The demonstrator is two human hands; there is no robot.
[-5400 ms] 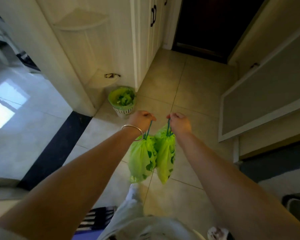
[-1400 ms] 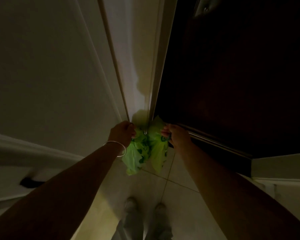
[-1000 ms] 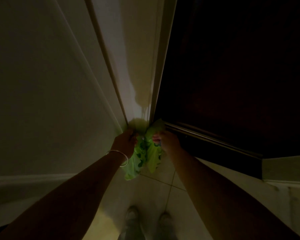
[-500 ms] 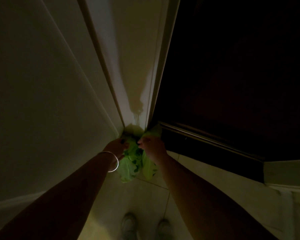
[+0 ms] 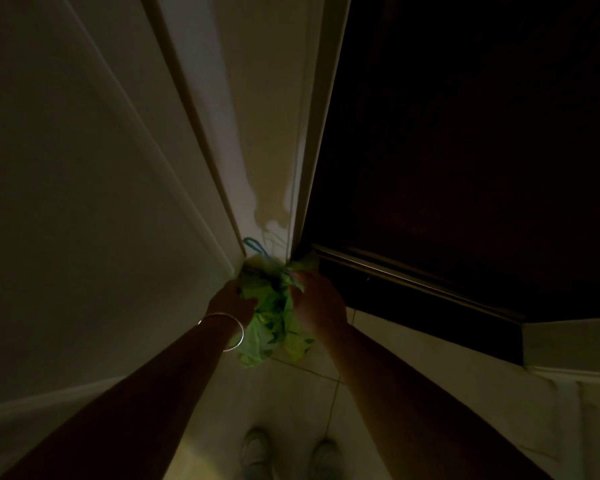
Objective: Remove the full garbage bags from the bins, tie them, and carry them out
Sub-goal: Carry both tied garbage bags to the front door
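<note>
Location: a home, at a dim entry corner. Indicators: a floor point(image 5: 291, 403) of large pale glossy tiles with thin grout lines; a pale panelled door point(image 5: 84, 202) on the left, with raised moulding; a white frame point(image 5: 312, 133) running down to the floor; a dark wooden door point(image 5: 465, 150) on the right, with a metal strip point(image 5: 413, 282) along its lower edge. Small green bags point(image 5: 274, 323) with a blue drawstring point(image 5: 257, 247), sized for household bins, sit in the corner.
</note>
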